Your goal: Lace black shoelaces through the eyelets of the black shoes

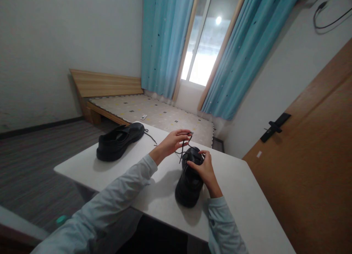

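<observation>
A black shoe [187, 189] stands on the white table [233, 180] in front of me, its toe pointing away. My left hand [177, 141] is raised beyond the shoe's left side, its fingers pinching a black shoelace [183, 147] that hangs in a loop. Across the front of the same shoe lies my right hand [203, 166], thumb and fingers gripping its upper near the lacing. A second black shoe [111, 147] rests on the table's left part, with its lace [150, 136] trailing to the right.
Behind the table is a bed [165, 112] with a patterned mattress and a small white remote [143, 117]. Blue curtains [167, 41] frame a window. A wooden door [310, 155] stands at the right. A green object [61, 219] is low at the left.
</observation>
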{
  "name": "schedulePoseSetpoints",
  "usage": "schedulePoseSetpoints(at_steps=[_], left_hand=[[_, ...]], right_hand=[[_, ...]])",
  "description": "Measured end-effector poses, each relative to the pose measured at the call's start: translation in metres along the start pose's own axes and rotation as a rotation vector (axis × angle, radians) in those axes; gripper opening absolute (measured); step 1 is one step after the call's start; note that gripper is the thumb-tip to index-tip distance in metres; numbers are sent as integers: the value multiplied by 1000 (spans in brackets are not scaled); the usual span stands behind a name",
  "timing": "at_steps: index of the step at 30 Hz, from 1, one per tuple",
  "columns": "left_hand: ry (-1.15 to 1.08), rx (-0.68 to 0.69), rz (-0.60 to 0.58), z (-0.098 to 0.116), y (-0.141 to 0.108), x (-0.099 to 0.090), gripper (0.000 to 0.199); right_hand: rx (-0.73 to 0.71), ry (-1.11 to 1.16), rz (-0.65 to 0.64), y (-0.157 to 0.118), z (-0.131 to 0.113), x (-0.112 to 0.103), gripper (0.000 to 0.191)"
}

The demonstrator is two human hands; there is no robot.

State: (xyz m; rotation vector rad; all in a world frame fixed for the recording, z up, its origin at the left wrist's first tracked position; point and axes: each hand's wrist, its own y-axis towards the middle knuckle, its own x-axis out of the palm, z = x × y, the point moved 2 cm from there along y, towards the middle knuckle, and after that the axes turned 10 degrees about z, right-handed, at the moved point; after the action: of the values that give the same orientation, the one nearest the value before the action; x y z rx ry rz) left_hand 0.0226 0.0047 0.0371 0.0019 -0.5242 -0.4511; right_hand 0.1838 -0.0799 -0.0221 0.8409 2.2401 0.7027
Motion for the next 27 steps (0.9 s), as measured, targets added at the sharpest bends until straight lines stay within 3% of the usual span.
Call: schedulePoseSetpoints(at_steps=[7,12,19,22,27], left_hand=[[-238,47,6,4,-4,34,31],[-206,140,-32,2,-1,43,33],[421,75,3,-26,16,17,33],[675,133,2,-39,17,4,34],[980,151,-110,-42,10,-10,28]], right_hand=[[-125,-32,-76,1,-22,-4,28],[-141,25,-56,0,-21,-2,20],[-75,45,77,3,-21,-6,28],[-81,34,93,4,-22,-8,28],[-78,21,86,5,-22,-7,25]])
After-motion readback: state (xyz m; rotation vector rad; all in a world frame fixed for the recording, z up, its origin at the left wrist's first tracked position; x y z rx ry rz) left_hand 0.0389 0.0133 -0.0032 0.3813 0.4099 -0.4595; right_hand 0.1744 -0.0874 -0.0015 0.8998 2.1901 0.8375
